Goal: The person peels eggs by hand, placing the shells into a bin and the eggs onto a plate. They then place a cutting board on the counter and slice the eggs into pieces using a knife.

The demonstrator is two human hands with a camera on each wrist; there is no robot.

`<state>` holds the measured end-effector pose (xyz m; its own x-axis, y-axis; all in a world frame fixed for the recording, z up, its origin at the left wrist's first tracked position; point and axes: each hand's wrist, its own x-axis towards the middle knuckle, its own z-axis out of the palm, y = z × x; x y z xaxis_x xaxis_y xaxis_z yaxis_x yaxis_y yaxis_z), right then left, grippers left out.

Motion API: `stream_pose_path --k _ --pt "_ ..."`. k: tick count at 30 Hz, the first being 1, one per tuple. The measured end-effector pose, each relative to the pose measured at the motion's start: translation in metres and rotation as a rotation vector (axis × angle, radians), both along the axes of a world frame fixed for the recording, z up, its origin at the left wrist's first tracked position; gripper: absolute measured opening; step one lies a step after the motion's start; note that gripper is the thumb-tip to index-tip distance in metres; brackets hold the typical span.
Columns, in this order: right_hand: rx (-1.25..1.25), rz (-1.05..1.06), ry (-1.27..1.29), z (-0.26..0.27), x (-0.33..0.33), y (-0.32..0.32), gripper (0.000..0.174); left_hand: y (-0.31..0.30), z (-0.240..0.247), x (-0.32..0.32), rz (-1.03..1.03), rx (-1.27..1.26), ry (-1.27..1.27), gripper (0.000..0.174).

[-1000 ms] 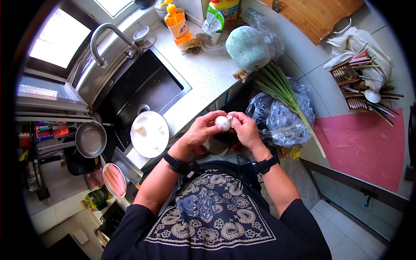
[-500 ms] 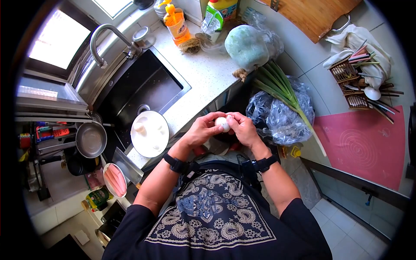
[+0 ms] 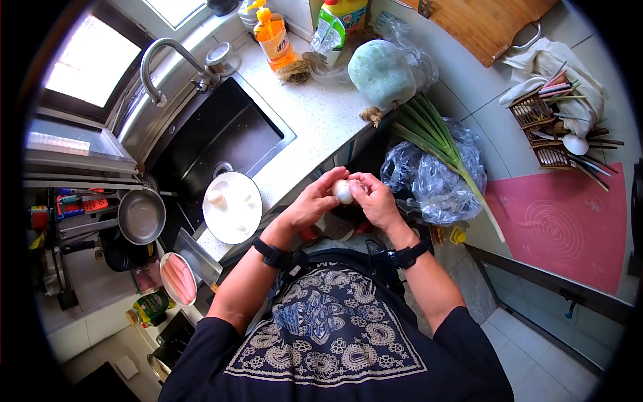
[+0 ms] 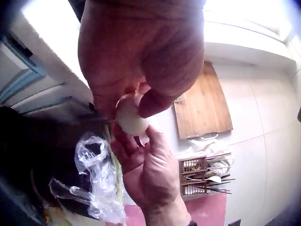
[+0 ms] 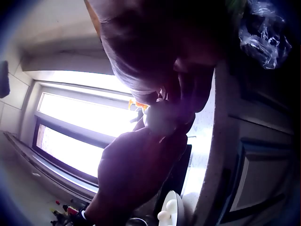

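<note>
Both hands hold one smooth, white, round piece of food, about egg-sized, in front of the body. My left hand grips it from the left, with the thumb on its near side. The fingers of my right hand pinch its right side and partly cover it. In the left wrist view, its pale rounded face shows between the two hands. In the right wrist view it is dim against the window light. The counter's front edge lies close to the left hand.
A white plate with several pale pieces stands by the black sink. A cleaver and pink sausages lie to the left. A pale green melon, scallions and a crumpled plastic bag are on the right.
The right fingers have shifted over the white round piece, and it has turned slightly between the hands. A small pale bit visible at the right fingertips earlier is now hidden. The arms stay put.
</note>
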<state>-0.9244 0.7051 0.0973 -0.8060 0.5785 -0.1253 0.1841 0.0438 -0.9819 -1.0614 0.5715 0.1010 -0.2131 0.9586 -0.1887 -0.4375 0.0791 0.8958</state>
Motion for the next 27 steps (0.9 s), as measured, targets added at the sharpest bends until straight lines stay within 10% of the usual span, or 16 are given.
stream_pose_path --k 7,27 --pt "0.338 -0.016 0.04 0.009 -0.001 -0.004 0.018 0.005 0.007 0.0 -0.021 -0.23 0.03 0.059" --pt "0.256 -0.052 -0.011 0.007 -0.001 -0.001 0.017 0.002 -0.007 0.0 0.073 -0.141 -0.135 0.049"
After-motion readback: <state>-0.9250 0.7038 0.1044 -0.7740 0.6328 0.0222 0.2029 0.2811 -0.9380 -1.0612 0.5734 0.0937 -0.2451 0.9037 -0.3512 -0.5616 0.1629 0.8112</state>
